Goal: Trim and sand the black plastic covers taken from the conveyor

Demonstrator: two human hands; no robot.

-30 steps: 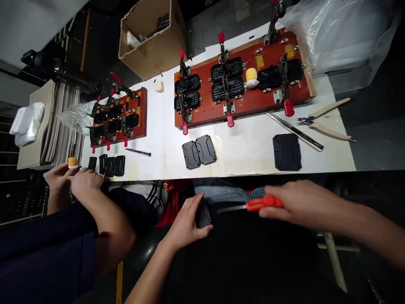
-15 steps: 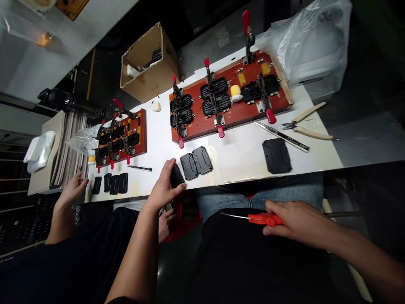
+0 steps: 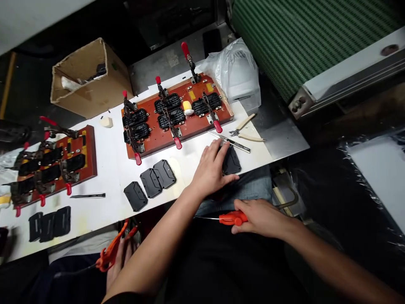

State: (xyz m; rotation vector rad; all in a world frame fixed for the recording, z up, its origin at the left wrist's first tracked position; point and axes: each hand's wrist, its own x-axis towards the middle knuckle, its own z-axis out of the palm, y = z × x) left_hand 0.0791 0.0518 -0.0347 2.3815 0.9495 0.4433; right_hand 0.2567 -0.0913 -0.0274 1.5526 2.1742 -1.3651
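Note:
My left hand [image 3: 212,169] spans a black plastic cover [image 3: 232,160] at the right of the white work surface, fingers along its far side and thumb at its near edge. Part of the cover is hidden under the fingers. Low over my lap, my right hand [image 3: 261,217] is closed round an orange air blow gun [image 3: 232,218], whose thin metal nozzle points left. Two black covers [image 3: 158,177] lie side by side nearer the middle, and a third black cover [image 3: 135,196] lies just left of them.
A red-brown clamp fixture [image 3: 155,131] holds several black parts; a smaller fixture [image 3: 90,152] stands left. Tweezers [image 3: 234,143] and cutters [image 3: 248,126] lie beyond my left hand. A cardboard box [image 3: 91,88] stands behind. A co-worker's hand [image 3: 118,257] holds another orange tool [image 3: 110,253].
My left hand has left the cover beside the pair and moved right to the far-right cover. The view has turned right. My right hand keeps the blow gun.

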